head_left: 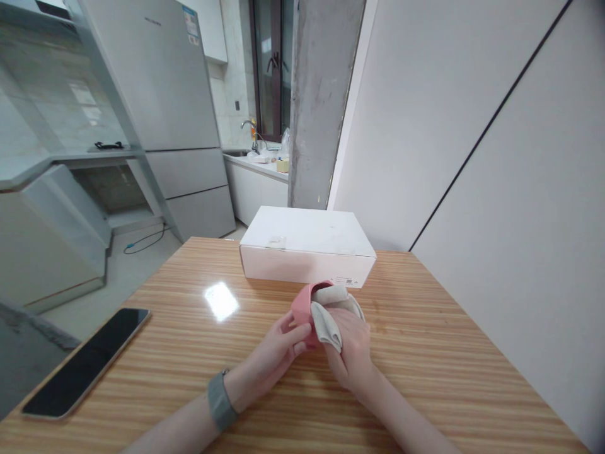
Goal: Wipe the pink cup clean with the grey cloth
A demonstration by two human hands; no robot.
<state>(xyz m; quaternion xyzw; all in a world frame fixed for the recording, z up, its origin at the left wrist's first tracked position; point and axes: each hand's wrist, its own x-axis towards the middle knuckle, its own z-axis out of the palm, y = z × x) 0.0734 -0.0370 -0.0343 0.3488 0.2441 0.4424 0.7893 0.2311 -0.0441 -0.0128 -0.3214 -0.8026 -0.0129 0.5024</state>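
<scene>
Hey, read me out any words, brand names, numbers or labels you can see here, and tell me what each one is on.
No text here can be read.
Fridge: a faint brand mark near the top and stickers on the upper corner, all too small and blurred.
White box: a small printed mark on the front and a small label on the lid, too tiny to read.
Phone: screen dark, no text.

A wooden worktop (425,353) is catching a light glare at nine o'clock. A grey fridge (174,113) is standing at eleven, a concrete pillar (321,101) at twelve, white walls (496,157) at two.
</scene>
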